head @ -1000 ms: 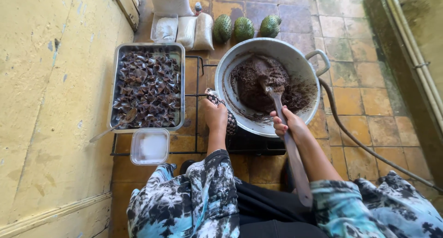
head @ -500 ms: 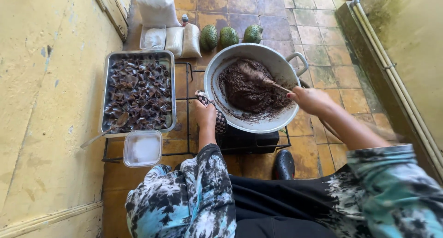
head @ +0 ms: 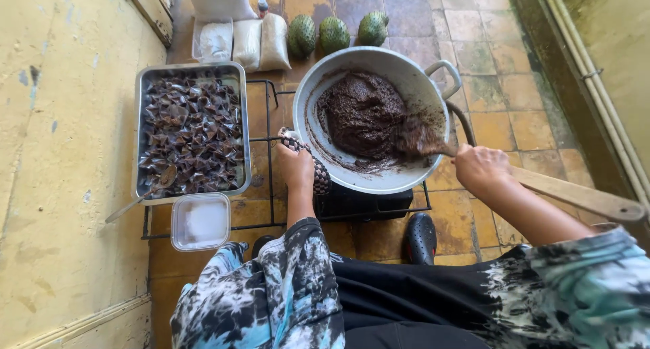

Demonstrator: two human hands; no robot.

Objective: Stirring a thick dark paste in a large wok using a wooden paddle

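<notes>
The left hand [head: 296, 167], at the centre of the frame, is clenched on a checkered woven cloth pad [head: 313, 165] pressed against the near rim of a large round metal pan [head: 433, 112]. Its grip pins the pad to the pan's edge. The right hand [head: 481, 169], at centre right, is closed around the shaft of a long wooden paddle [head: 572, 193]; the pale, flat handle runs off toward the right edge of the frame, and the blade end is buried in the food.

The pan sits upper centre on a black wire stove rack [head: 267, 129] and holds a thick, lumpy, dark brown paste [head: 362, 115], heaped toward its left half, with smears streaking the bare grey wall. A loop handle sticks out at the pan's upper right.

To the left on the same rack lies a rectangular metal tray [head: 139, 132] filled with dark, glossy folded pieces, a metal spoon [head: 145, 193] resting at its lower corner. Just below the tray is a small clear plastic tub [head: 200, 222] with something white in it. At the top of the frame, on the worn tiled floor, lie three green bumpy fruits [head: 335, 32] beside clear bags of white powder [head: 247, 43].
</notes>
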